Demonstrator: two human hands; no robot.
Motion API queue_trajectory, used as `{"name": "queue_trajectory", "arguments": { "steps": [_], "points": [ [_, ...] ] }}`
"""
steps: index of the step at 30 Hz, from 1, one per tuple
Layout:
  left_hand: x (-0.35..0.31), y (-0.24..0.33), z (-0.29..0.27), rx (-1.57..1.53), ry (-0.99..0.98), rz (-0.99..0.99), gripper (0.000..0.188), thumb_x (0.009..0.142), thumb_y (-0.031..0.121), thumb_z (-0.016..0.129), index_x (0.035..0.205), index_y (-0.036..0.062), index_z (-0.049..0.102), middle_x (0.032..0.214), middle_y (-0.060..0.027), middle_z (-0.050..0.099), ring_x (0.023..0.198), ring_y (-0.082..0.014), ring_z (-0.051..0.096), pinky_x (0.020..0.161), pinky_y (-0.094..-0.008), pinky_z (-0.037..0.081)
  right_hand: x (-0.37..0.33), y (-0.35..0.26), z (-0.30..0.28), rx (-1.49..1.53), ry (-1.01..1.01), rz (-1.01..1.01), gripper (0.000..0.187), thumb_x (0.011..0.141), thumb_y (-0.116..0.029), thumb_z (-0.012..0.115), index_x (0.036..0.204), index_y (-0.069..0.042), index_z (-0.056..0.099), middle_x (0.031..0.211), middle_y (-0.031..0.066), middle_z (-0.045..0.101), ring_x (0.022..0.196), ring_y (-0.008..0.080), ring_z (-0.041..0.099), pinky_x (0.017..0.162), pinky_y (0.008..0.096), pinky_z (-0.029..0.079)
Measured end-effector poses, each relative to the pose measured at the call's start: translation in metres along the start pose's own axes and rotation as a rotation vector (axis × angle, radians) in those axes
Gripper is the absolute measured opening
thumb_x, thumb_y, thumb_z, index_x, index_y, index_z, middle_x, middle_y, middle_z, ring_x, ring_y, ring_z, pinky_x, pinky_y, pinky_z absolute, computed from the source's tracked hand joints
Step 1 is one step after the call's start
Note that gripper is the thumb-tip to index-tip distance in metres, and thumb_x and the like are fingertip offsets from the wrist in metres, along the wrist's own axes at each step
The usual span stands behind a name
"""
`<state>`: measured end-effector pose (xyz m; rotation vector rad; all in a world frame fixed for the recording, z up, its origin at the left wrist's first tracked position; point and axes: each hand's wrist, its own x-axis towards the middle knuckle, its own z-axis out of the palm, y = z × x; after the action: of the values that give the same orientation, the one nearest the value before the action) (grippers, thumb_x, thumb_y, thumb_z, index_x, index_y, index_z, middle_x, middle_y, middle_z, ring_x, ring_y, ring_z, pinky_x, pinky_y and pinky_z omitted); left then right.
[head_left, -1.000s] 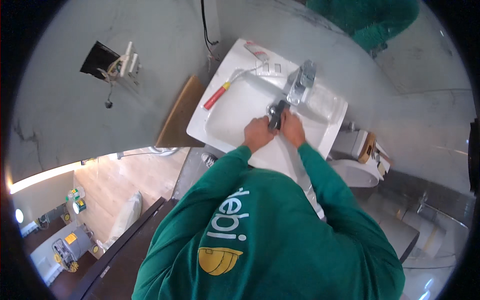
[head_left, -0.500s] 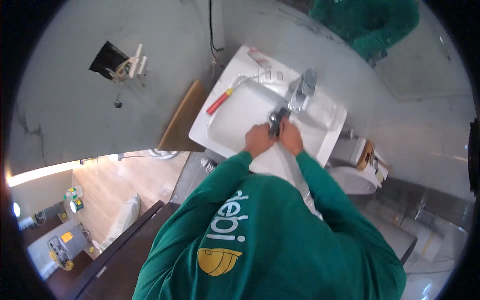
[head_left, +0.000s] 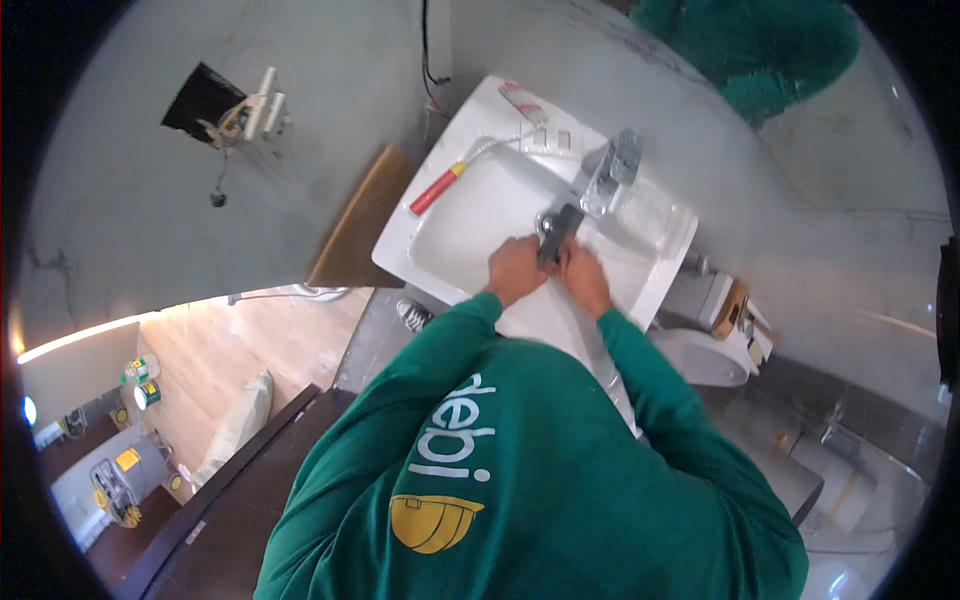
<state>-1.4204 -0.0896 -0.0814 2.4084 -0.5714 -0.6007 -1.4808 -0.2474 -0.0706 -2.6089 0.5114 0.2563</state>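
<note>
Both my hands are over the white washbasin, close to the drain. Between them is a dark grey, bar-shaped piece, tilted across the bowl; its kind cannot be made out. My left hand closes on its lower end, fingers bent round it. My right hand grips the same end from the other side, fingertips pressed together. A round shiny drain fitting shows just left of the piece. Above it rises the chrome faucet, seemingly wrapped in clear plastic.
A red-and-yellow-handled tool lies on the basin's left rim. A brown board leans beside the basin. At right stands a toilet with things on its tank. Loose wires hang from a wall opening.
The grey piece has turned a little, showing more of its broad face. Both hands remain on it at nearly the same spot. The whole view has shifted slightly.
</note>
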Motion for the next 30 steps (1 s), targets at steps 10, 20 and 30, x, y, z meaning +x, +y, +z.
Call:
{"name": "queue_trajectory", "arguments": {
  "steps": [10, 20, 30],
  "points": [
    [0.001, 0.009, -0.013, -0.008, -0.051, -0.047, 0.046, 0.085, 0.045, 0.08, 0.103, 0.0042, 0.07, 0.101, -0.019, 0.074, 0.103, -0.0379, 0.071, 0.086, -0.0517, 0.057, -0.003, 0.009, 0.002, 0.005, -0.05, -0.09, 0.035, 0.109, -0.027, 0.047, 0.13, -0.002, 0.059, 0.096, 0.0316, 0.07, 0.093, 0.0536, 0.067, 0.082, 0.0624, 0.053],
    [-0.001, 0.002, -0.004, -0.004, 0.03, 0.055, 0.052, 0.083, 0.049, 0.081, 0.103, 0.0036, 0.067, 0.1, -0.0159, 0.073, 0.101, -0.0367, 0.069, 0.084, -0.0518, 0.057, -0.003, 0.007, -0.001, 0.079, -0.016, -0.074, 0.028, 0.106, -0.022, 0.05, 0.128, -0.006, 0.058, 0.098, 0.031, 0.07, 0.093, 0.0544, 0.066, 0.082, 0.0638, 0.052],
    [0.0, -0.003, -0.002, -0.001, 0.041, -0.021, 0.044, 0.083, 0.044, 0.081, 0.103, 0.0065, 0.069, 0.1, -0.0166, 0.074, 0.102, -0.0377, 0.069, 0.084, -0.0529, 0.057, 0.006, 0.0, 0.005, 0.106, 0.004, -0.059, 0.033, 0.108, -0.028, 0.046, 0.123, -0.002, 0.06, 0.091, 0.0328, 0.069, 0.093, 0.0538, 0.067, 0.083, 0.062, 0.052]
  ]
}}
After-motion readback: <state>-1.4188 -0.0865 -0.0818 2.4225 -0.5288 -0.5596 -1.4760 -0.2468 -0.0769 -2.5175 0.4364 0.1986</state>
